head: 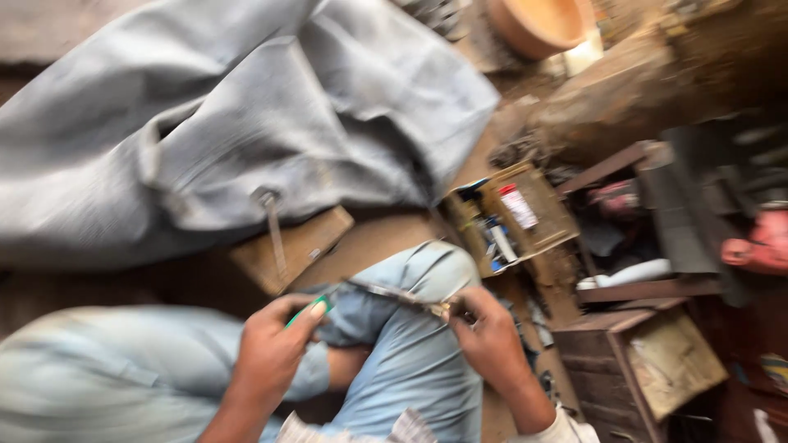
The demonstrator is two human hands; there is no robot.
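now the left hand [271, 349] is closed, thumb and fingers pinching a small green handle [305, 312] near the left knee. the right hand [491, 340] is also closed, its fingertips pinching the far end of a thin metal strip [398, 295] with a small brass-coloured bit at that end. the strip lies across the bent knee of the light blue trousers [414, 344], running from one hand to the other. the picture is blurred, so i cannot tell if the green handle and the strip are one tool or two separate things touching.

as i judge it, the step in hand is working on the strip while it is held steady on the knee, and this seems to be in the middle. the next move would call for a firm pinch on both ends and a small, careful motion, since the strip is thin and could slip from the cloth.

just beyond the knee a wooden block [291, 246] lies on the floor with a metal piece on it. above it a big grey cloth [246, 123] covers much of the floor. to the right stands a small wooden tray [548, 234] with tubes, and further right a wooden box [607, 365] and dark shelves. an orange bowl [542, 23] is at the top.
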